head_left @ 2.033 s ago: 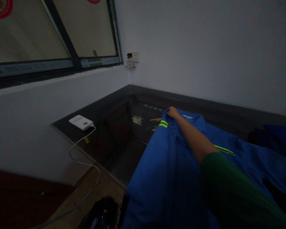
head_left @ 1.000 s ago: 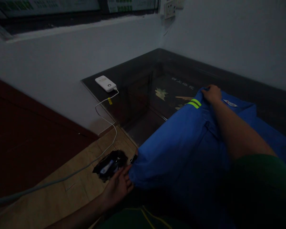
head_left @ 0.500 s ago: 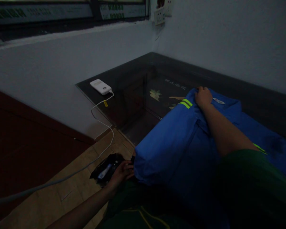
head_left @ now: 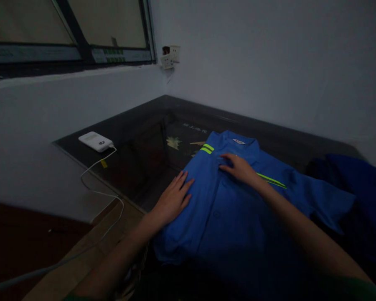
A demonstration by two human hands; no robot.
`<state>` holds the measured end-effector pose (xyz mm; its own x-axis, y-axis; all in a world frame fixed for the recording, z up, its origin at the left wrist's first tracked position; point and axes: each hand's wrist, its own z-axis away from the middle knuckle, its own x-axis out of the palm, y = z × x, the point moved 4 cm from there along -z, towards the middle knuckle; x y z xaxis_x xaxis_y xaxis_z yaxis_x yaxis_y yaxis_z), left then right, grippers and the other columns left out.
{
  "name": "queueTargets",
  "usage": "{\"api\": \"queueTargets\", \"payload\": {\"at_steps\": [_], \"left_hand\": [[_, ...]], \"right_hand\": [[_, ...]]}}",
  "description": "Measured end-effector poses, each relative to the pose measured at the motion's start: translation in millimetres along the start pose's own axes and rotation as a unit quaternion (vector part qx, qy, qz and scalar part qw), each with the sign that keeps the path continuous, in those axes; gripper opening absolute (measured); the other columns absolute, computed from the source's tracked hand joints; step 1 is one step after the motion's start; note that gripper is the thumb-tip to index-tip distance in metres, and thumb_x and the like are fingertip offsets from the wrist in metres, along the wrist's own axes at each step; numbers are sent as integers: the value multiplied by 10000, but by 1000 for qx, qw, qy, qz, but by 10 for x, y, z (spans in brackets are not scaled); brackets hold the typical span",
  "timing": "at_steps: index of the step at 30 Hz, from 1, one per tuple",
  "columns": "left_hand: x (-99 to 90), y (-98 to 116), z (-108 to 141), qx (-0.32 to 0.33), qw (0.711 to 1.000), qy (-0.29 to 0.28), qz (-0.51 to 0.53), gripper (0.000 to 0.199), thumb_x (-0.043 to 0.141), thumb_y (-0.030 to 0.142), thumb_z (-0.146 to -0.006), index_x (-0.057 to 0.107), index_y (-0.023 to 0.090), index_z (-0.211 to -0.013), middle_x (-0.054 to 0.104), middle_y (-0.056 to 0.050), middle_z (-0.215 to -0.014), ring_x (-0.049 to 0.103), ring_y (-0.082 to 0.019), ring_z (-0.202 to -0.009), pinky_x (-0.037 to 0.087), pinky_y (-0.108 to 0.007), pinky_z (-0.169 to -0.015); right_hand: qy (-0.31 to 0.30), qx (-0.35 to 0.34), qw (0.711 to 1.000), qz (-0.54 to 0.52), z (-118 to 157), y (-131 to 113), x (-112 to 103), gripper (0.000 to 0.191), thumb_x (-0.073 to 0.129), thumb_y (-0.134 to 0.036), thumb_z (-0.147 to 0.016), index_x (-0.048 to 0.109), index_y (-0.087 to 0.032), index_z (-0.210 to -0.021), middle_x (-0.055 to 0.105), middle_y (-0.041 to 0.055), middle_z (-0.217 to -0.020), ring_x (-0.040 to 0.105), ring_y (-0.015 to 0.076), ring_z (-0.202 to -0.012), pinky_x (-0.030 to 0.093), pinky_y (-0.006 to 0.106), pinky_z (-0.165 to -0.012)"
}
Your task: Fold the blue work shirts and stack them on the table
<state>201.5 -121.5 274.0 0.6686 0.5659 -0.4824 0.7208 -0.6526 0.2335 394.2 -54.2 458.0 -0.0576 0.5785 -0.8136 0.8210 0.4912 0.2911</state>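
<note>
A blue work shirt (head_left: 235,213) with yellow-green reflective stripes and a white collar label lies on the dark table (head_left: 138,159). Its left-hand side is folded inward, the sleeve lying along the body. My left hand (head_left: 173,198) rests flat on that folded sleeve, fingers spread. Over the chest below the collar is my right hand (head_left: 236,167), thumb and fingers apart and bent, its fingertips at the cloth. The other sleeve stretches out to the right. Deep shadow hides the shirt's near end.
A white power bank (head_left: 95,141) with a white cable (head_left: 103,192) plugged in sits at the table's left; the cable hangs over the edge. Darker blue cloth (head_left: 360,188) is heaped at the right. Wall sockets (head_left: 167,61) are in the corner beside the window.
My left hand has risen from the shirt's lower edge onto the sleeve. My right hand has moved from the shoulder to the chest and opened. The view has shifted to the right.
</note>
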Motion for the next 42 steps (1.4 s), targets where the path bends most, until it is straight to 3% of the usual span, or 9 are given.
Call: {"api": "queueTargets", "payload": {"at_steps": [6, 10, 13, 16, 20, 25, 30, 36, 42], "left_hand": [[76, -26, -71, 33, 991, -116, -57, 545, 409, 524, -941, 318, 386, -1460, 115, -74, -1596, 125, -364, -1445, 241, -577, -1121], [-18, -32, -216, 30, 989, -139, -49, 643, 434, 640, -878, 321, 388, -1459, 171, -96, -1582, 144, -407, -1430, 213, -635, -1098], [-51, -58, -797, 46, 996, -73, -16, 533, 422, 526, -935, 406, 321, -1426, 302, -91, -1541, 226, -339, -1427, 215, -579, -1125], [40, -106, -1690, 104, 993, -8, 54, 391, 421, 310, -958, 526, 226, -1325, 518, -96, -1388, 410, -249, -1339, 287, -480, -1129], [306, -304, -2834, 63, 997, 29, 41, 428, 372, 81, -885, 547, 122, -1274, 591, -141, -1280, 537, -220, -1203, 385, -404, -1071], [575, -453, -3558, 108, 994, 0, 4, 251, 469, 158, -873, 642, 121, -1052, 659, -135, -1109, 595, -227, -1075, 433, -380, -989], [735, -556, -3772, 161, 986, -32, -36, 231, 434, 324, -946, 617, 184, -922, 681, -54, -945, 626, -169, -889, 449, -279, -839], [841, -632, -3777, 143, 986, -2, -89, 219, 445, 313, -949, 600, 173, -883, 670, -80, -917, 583, -211, -955, 330, -386, -959], [479, -448, -3579, 97, 982, 127, -99, 177, 487, 219, -912, 615, 165, -1022, 599, -129, -1109, 474, -269, -1116, 240, -484, -1041]], "right_hand": [[-21, 66, 991, 117, 403, -47, 42, 431, 488, -177, -899, 515, -150, -1329, 604, 128, -1279, 570, 257, -1164, 462, 359, -950], [-4, 94, 985, 145, 463, -5, -45, 424, 406, -109, -903, 565, -178, -1290, 648, 109, -1215, 620, 244, -1088, 488, 345, -896], [16, 80, 986, 148, 483, -15, -80, 444, 407, -74, -886, 572, -186, -1283, 643, 103, -1232, 617, 224, -1102, 481, 326, -912], [27, 50, 988, 147, 498, -37, -21, 418, 430, -98, -896, 578, -186, -1277, 620, 102, -1273, 598, 213, -1140, 470, 322, -946], [35, 28, 987, 152, 518, -18, 99, 375, 444, -137, -923, 588, -181, -1267, 607, 101, -1293, 579, 203, -1180, 440, 327, -1007], [48, 27, 989, 139, 502, 45, 146, 361, 460, -91, -912, 623, -189, -1219, 624, 84, -1268, 588, 184, -1174, 448, 311, -1008], [80, 6, 985, 152, 471, 119, 165, 336, 493, -66, -891, 649, -177, -1167, 672, 90, -1186, 637, 173, -1097, 493, 285, -946], [141, -49, 969, 195, 479, 88, 66, 311, 498, -88, -893, 657, -169, -1149, 662, 107, -1202, 640, 205, -1083, 498, 315, -921], [18, 28, 978, 206, 486, 10, 39, 335, 421, -109, -919, 652, -166, -1155, 635, 121, -1242, 551, 246, -1192, 434, 366, -971]]}}
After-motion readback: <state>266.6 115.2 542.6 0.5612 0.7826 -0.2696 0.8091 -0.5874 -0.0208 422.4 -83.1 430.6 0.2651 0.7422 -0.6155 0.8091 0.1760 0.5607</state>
